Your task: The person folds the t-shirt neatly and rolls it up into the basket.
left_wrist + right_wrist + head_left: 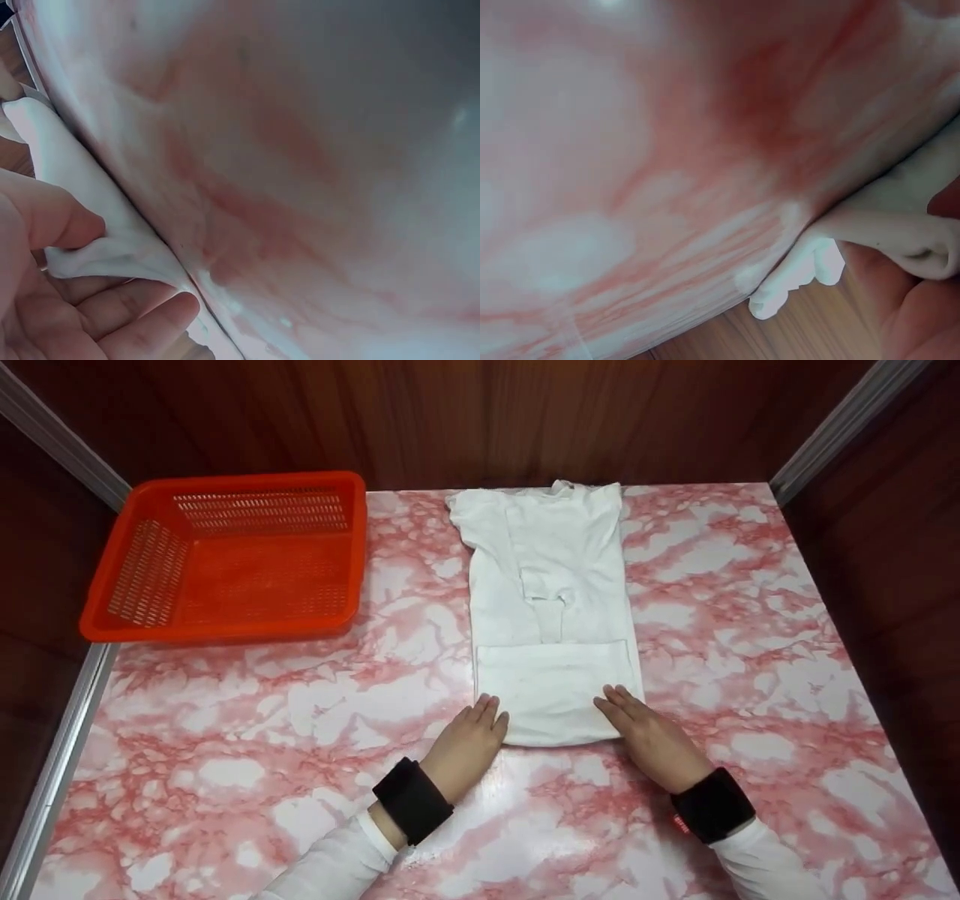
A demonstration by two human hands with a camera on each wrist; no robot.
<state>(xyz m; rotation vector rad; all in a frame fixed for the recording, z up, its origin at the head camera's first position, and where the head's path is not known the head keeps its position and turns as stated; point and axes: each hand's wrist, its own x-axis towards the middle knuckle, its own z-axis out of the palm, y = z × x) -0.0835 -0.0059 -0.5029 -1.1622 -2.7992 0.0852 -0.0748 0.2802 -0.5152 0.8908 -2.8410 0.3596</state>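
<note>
On marbled pink-and-white table [757, 697]: one white garment [555, 686], partly folded

Laid flat, well apart from red basket [221, 631]; near end turned up over itself. Left hand [466, 742] and right hand [661, 746], apart, each pinching cloth at one near corner. Black band [413, 801] on left wrist.

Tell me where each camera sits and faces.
Head: on the head, facing forward and down at the cloth and basket; left hand, right hand and sleeves show.
Left wrist: on that wrist, facing cloth and table; thumb, fingers show.
Right wrist: on that wrist, facing cloth and table; part of right hand shows.
Wrist views share cloth and table.
</note>
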